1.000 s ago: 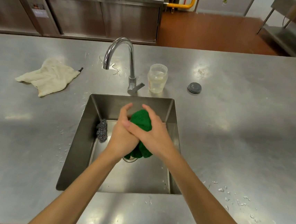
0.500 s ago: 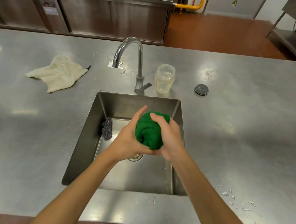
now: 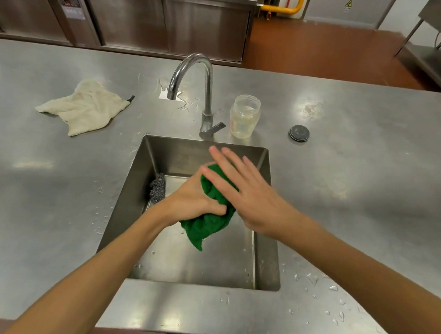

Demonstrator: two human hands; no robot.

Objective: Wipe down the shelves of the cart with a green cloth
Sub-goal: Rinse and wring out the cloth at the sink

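Note:
Over the steel sink (image 3: 270,252), my left hand (image 3: 189,199) grips a bunched green cloth (image 3: 208,225); a loose corner of it hangs down toward the basin floor. My right hand (image 3: 249,194) lies just to the right of the cloth with its fingers straight and spread, its palm side against or very near the cloth's upper part. No cart is in view.
A curved tap (image 3: 195,83) stands behind the sink, with a clear jar (image 3: 244,119) and a grey lid (image 3: 299,133) to its right. A steel scourer (image 3: 157,187) sits in the basin's left corner. A cream rag (image 3: 83,106) lies on the counter (image 3: 373,195), far left. Water drops dot the front right.
My right hand has let go of the cloth and opened flat. The cloth, balled up between both hands before, now hangs partly loose from my left hand.

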